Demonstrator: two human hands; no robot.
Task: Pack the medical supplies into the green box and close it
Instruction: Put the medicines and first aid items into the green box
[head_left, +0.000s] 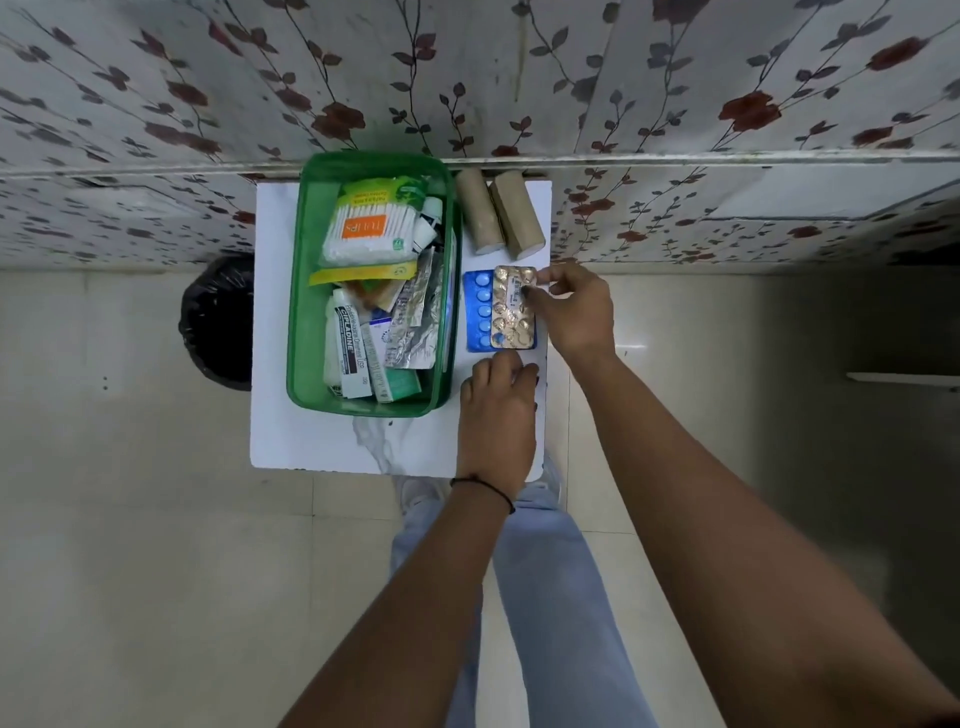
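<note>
The green box stands open on a small white table, filled with a pack of cotton swabs, ointment tubes, foil strips and small cartons. To its right lies a blue blister strip with a gold blister strip on top of it. My right hand pinches the gold strip's far right edge. My left hand rests curled on the table just below the blue strip, fingertips at its near edge. Two brown bandage rolls lie beyond the strips. No lid is visible.
The table stands against a floral-papered wall. A black bin bag sits on the floor left of the table. My legs and shoes are below the table's near edge on a tiled floor.
</note>
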